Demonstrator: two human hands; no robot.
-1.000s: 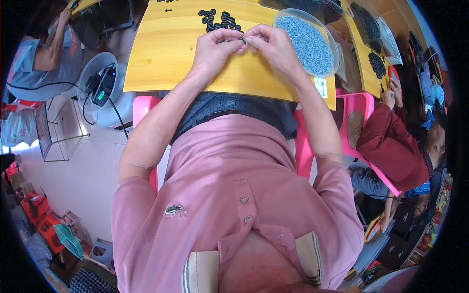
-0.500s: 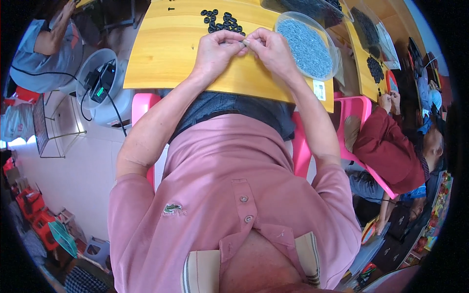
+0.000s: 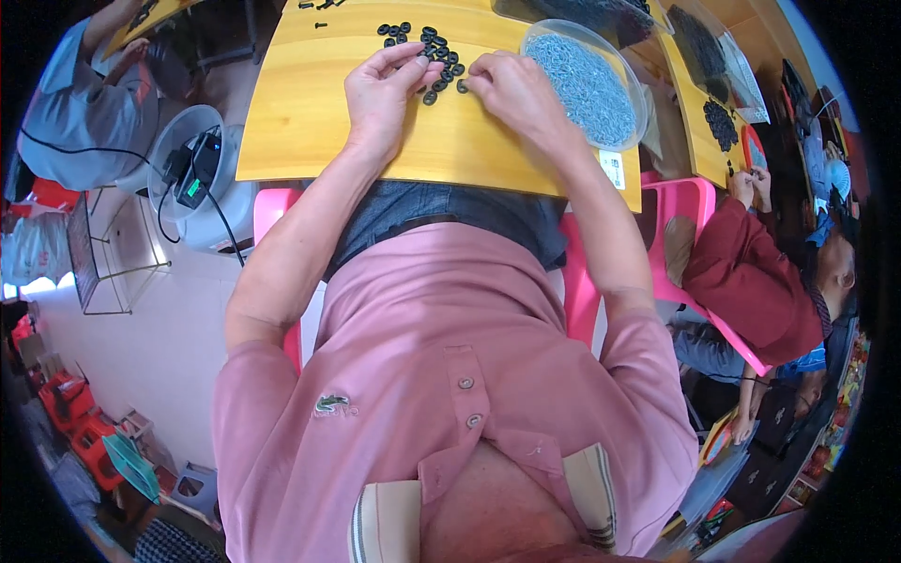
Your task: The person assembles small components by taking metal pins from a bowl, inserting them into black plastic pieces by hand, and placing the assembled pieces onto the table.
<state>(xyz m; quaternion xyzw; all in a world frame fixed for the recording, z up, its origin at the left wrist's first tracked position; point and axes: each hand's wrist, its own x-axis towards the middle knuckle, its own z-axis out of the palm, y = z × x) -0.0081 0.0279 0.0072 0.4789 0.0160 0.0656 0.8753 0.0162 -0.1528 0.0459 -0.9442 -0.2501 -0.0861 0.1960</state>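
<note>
Small black oval pieces (image 3: 439, 53) lie in a loose cluster on the yellow table (image 3: 300, 113). Over the cluster's near left side is my left hand (image 3: 380, 98), thumb and forefinger brought together among the pieces. What sits between those fingertips is too small to make out. My right hand (image 3: 518, 94) is bent down at the cluster's right, its fingertips closed on one black oval piece (image 3: 462, 86) at the tabletop. Just right of that hand stands a round clear tub (image 3: 644, 103) full of thin silvery screws (image 3: 584, 84).
A few black screws (image 3: 321, 25) lie at the table's far left. Behind the tub is a clear bin (image 3: 563, 17) of dark parts. Left of the table, a clear bucket (image 3: 155, 178) holds a black device with cables. A co-worker in dark red (image 3: 751, 281) sits at the right.
My hands were together over the near edge of the cluster. Now they are apart, the left moved left, the right at a single piece. Some black pieces have shifted nearer.
</note>
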